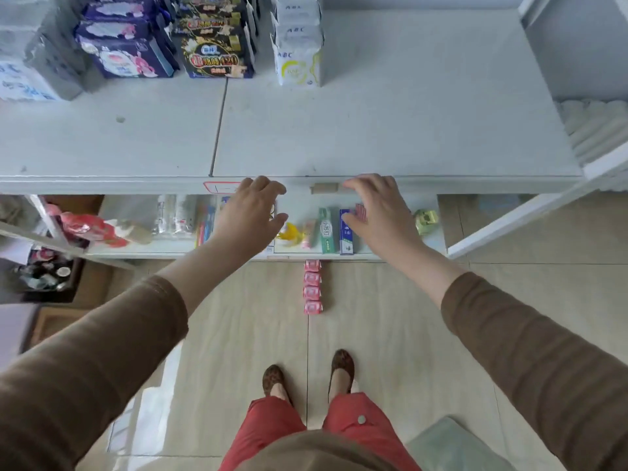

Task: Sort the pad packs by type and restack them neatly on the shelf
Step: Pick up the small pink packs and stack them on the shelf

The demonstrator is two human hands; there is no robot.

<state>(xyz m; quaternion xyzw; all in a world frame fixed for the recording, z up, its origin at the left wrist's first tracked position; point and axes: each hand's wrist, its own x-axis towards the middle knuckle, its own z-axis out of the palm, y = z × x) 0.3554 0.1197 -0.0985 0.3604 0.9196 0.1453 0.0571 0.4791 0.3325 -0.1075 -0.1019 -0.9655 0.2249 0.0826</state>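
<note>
Head view showed the pad packs at the back of the white shelf [373, 130], up around 11 to 12 o'clock. I saw four groups in a row, L to R: pale blue-white packs [30, 62] at far left, purple packs w/ pink print [125, 49], black packs w/ gold print [217, 45], then white ABC packs [299, 52] standing one behind another. Each group sat just beside the next, except a wider gap before the ABC ones. Front and right of the shelf lay bare.

Left hand [253, 212] hung at the shelf's front edge, approx. center frame, fingers loosely spread and slightly bent, grasping nothing. Right hand [377, 209] was at 1 o'clock from it, same edge, fingers relaxed and released, holding nothing; fingertips near a small tan label [324, 188] on the shelf lip. Whether either hand touched the edge, I couldn't tell.

Below, on the lower shelf [136, 215], I made out toothpaste boxes [336, 232], green and blue, side by side, plus a yellow item [289, 232] and a small green pack [426, 220]. On the floor [390, 334] at 6 o'clock from the hands lay a strip of pink sachets [312, 287]. Further down: brown shoes [341, 367], red trousers [272, 426], brown sleeves [509, 328].
</note>
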